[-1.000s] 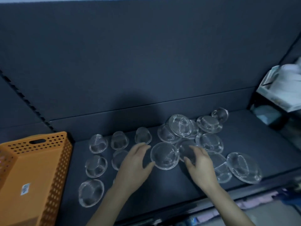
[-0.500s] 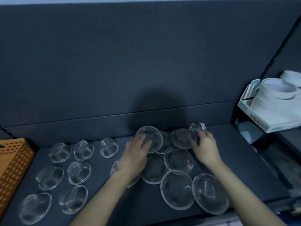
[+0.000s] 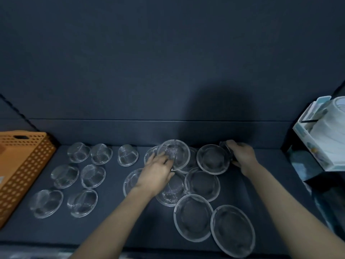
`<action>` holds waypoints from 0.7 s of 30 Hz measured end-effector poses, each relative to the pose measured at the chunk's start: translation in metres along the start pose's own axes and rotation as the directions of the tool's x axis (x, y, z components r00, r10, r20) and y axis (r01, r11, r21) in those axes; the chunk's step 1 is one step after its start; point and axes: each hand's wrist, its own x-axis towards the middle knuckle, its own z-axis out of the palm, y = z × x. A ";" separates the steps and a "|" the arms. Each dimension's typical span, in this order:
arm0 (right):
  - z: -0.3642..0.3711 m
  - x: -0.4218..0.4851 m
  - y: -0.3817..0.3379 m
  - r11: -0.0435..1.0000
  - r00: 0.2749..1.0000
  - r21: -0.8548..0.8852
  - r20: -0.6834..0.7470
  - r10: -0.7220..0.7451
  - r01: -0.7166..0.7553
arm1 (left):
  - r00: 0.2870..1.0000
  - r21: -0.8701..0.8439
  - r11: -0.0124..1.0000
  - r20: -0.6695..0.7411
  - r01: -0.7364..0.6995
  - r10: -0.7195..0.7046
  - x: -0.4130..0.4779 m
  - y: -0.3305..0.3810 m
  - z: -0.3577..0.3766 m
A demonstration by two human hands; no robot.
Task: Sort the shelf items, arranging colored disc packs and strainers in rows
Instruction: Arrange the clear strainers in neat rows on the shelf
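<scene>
across the dark shelf (image 3: 261,184) the big strainers (image 3: 232,228) sit jumbled right, small strainers (image 3: 93,176) already in rows by the orange basket (image 3: 22,161). left hand (image 3: 155,173) grips a tilted strainer (image 3: 174,154), right hand (image 3: 240,156) closes on a tiny one (image 3: 225,146). i'd lift, not drag, so rims don't snag. basket sticker's unreadable, no brands visible.

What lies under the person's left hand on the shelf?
The left hand covers parts of several overlapping mesh strainers; its fingers touch a tilted strainer. What lies directly beneath the palm is hidden.
</scene>
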 end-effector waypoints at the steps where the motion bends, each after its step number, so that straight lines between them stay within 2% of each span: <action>1: 0.001 -0.001 0.001 0.999 0.999 -0.030 0.030 -0.022 0.023 | 1.000 0.011 1.000 0.009 0.013 -0.013 0.002 0.001 -0.001; 3: 0.004 -0.005 0.003 0.993 0.996 -0.081 0.043 -0.081 0.084 | 0.999 0.048 0.999 0.023 0.023 -0.024 0.007 0.005 -0.003; 6: 0.003 -0.014 0.008 0.966 0.980 -0.179 -0.037 -0.194 0.185 | 0.999 0.099 0.995 -0.047 0.013 -0.009 0.008 0.010 -0.009; 8: -0.002 -0.021 0.011 0.931 0.952 -0.277 -0.124 -0.280 0.237 | 0.987 -0.035 0.998 -0.147 0.054 -0.058 0.007 0.011 -0.015; 10: -0.009 -0.031 0.013 0.913 0.922 -0.291 -0.173 -0.345 0.287 | 0.955 -0.305 0.950 -0.256 0.069 -0.152 0.008 0.012 -0.020; 12: -0.016 -0.040 0.016 0.908 0.906 -0.282 -0.201 -0.371 0.309 | 0.921 -0.563 0.823 -0.277 0.076 -0.274 0.011 0.018 -0.028; 13: -0.019 -0.045 0.018 0.909 0.901 -0.278 -0.218 -0.374 0.310 | 0.912 -0.698 0.711 -0.233 0.085 -0.338 0.013 0.023 -0.033; 15: -0.026 -0.055 0.023 0.917 0.893 -0.260 -0.257 -0.369 0.304 | 0.922 -0.905 0.404 -0.038 0.131 -0.385 0.019 0.036 -0.040; 16: -0.030 -0.060 0.025 0.921 0.888 -0.245 -0.279 -0.365 0.302 | 0.931 -0.942 0.287 0.064 0.175 -0.359 0.022 0.044 -0.041; 19: -0.041 -0.074 0.033 0.929 0.869 -0.212 -0.338 -0.362 0.304 | 0.945 -0.951 0.122 0.255 0.284 -0.205 0.027 0.070 -0.035; 21: -0.050 -0.082 0.039 0.928 0.859 -0.225 -0.362 -0.363 0.297 | 0.941 -0.941 0.077 0.321 0.329 -0.108 0.031 0.090 -0.029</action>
